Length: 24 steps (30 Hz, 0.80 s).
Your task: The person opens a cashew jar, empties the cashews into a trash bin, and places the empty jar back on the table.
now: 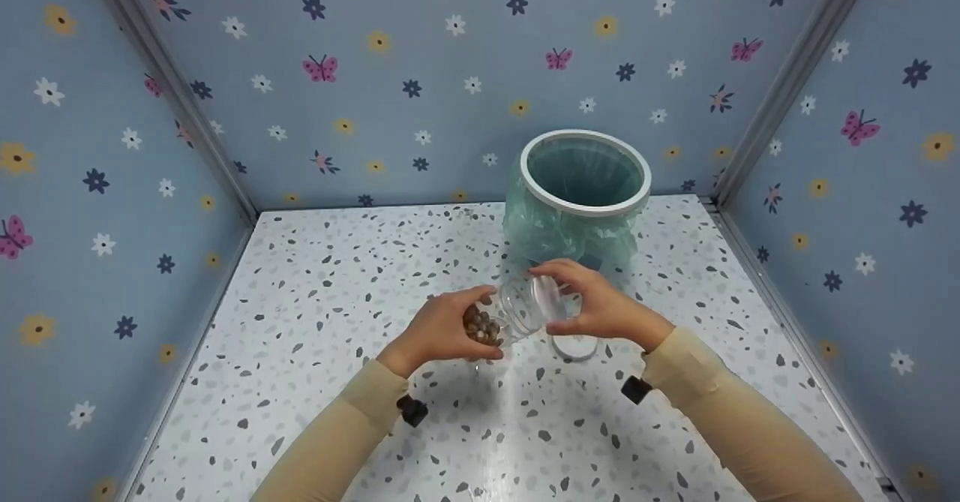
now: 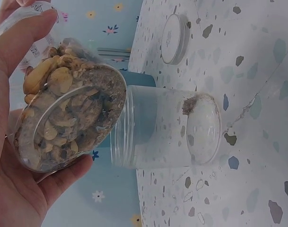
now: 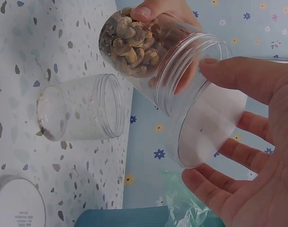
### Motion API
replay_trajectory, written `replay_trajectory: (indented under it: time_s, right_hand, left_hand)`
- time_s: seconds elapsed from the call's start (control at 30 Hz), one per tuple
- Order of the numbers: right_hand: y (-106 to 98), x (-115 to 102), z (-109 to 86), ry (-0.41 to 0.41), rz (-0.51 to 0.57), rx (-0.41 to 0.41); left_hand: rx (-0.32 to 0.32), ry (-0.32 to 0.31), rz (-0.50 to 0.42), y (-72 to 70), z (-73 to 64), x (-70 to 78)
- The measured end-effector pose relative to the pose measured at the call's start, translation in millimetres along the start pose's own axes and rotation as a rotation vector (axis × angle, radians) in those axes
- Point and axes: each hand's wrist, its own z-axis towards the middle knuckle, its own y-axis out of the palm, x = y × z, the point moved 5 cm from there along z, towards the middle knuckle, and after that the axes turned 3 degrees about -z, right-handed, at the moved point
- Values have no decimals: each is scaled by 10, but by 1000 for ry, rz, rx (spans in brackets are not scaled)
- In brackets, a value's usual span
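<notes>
Left hand [image 1: 441,328]: curled round nut jar [image 3: 168,71]
Right hand [image 1: 598,308]: pinching lid [image 3: 212,124] by rim
Nut jar: tilted between both hands; probably light, stiff, slick; best held round its walls

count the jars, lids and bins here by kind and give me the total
Jars: 2 (tilted jar in the left hand, upright jar)
Lids: 2 (held lid in the right hand, flat lid)
Bins: 1 (lined bin)
Total: 5
</notes>
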Motion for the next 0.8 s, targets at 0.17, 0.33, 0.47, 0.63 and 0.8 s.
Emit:
replay_trajectory:
  time_s: [0.17,0.33,0.47,0.63,0.8]
  right_hand:
    - [-17,26,-9,11,-4,9]
    - [-33,47,-24,38,0,13]
    - [-28,95,-37,64,-2,8]
    - [-13,182,-48,109,16,-1]
    - [3,254,-72,143,22,-5]
  left_hand:
    - [7,-9,15,-3,-7,-19]
    - [16,-11,27,-14,-13,-27]
    - [14,-15,29,-30,-16,-32]
    - [9,-26,26,-59,-19,-23]
    - [7,-32,21,-73,-27,-30]
